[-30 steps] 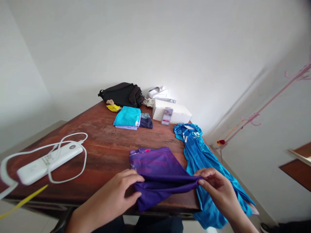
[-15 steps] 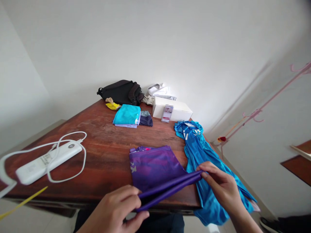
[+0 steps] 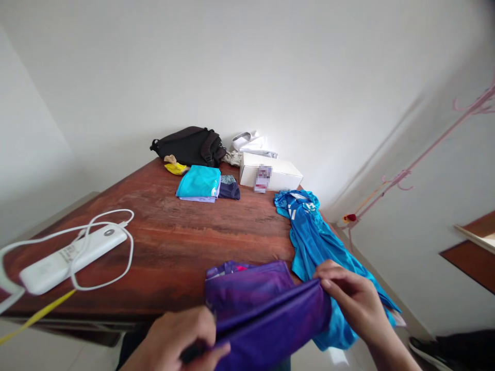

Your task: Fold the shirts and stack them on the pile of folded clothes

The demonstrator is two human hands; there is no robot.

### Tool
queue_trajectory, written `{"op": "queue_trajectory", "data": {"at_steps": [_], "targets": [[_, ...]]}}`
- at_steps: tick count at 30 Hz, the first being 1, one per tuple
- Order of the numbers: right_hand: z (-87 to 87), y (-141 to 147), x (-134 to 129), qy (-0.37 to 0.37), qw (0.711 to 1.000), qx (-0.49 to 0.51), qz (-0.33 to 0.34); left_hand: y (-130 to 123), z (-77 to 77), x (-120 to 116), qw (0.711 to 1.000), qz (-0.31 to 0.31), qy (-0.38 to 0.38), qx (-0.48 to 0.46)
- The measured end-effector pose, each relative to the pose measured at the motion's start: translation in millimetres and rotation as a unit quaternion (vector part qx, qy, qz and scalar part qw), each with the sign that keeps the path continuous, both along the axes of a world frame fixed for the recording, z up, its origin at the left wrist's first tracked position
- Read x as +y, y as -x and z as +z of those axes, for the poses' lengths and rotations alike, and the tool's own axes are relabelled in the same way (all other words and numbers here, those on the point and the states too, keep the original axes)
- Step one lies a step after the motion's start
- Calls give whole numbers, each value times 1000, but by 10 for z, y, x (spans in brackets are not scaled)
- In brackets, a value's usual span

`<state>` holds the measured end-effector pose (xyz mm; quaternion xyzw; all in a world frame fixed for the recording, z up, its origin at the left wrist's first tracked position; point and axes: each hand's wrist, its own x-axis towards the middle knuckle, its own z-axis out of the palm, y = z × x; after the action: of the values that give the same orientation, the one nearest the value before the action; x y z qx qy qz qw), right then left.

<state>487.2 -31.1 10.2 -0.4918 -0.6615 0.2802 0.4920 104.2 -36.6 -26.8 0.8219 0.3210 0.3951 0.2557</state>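
Note:
A purple shirt [image 3: 278, 319] lies folded over at the front of the wooden table [image 3: 170, 247], its near part hanging past the edge. My left hand [image 3: 185, 335] pinches the fold's left end. At the other end, thumb and fingers of my right hand [image 3: 348, 299] grip the same cloth. Beside my right hand, a blue jersey [image 3: 313, 242] with white lettering is spread along the table's right side and droops over the edge. Farther back sits a folded turquoise garment [image 3: 199, 181] on a lilac one, next to a dark folded garment [image 3: 230, 189].
A white power strip [image 3: 73, 257] with a looped cable is at the left, near a yellow strap [image 3: 38, 317]. Along the back are a black bag [image 3: 185, 147], a yellow item [image 3: 175, 168] and a white box [image 3: 284, 176]. A pink rack [image 3: 425, 147] stands right.
The purple shirt has slid toward me, and more of it now hangs over the front edge. Both hands keep their hold; the left has moved slightly left and down.

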Motion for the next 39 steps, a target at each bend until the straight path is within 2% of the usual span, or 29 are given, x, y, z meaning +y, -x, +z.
{"op": "queue_trajectory", "data": {"at_steps": [2, 3, 6, 9, 11, 14, 20, 25, 28, 34, 39], "targets": [[-88, 117, 233, 53, 997, -18, -48, -81, 69, 254, 995, 76, 65, 3], [-160, 169, 354, 89, 994, -26, -63, -127, 62, 390, 991, 92, 96, 1], [-432, 263, 642, 146, 986, -36, -65, -229, -88, 723, 983, 112, 147, 10], [-657, 249, 753, 153, 985, -54, -54, -253, -268, 844, 974, 115, 196, 23], [-724, 211, 754, 151, 984, -73, -56, -247, -316, 840, 968, 111, 226, 17], [-720, 178, 738, 127, 981, -123, -74, -252, -284, 818, 966, 107, 233, 18], [-655, 263, 765, 75, 962, -248, -88, -308, -187, 860, 969, 162, 127, 140], [-661, 309, 730, 61, 942, -319, -87, -319, -202, 809, 959, 191, 108, 178], [-643, 294, 691, 70, 933, -342, -83, -298, -228, 757, 958, 199, 101, 180], [-553, 245, 681, 130, 928, -344, -54, -271, -276, 751, 959, 165, 134, 186], [-470, 248, 708, 183, 919, -348, -16, -287, -174, 769, 957, 147, 169, 186]]}}
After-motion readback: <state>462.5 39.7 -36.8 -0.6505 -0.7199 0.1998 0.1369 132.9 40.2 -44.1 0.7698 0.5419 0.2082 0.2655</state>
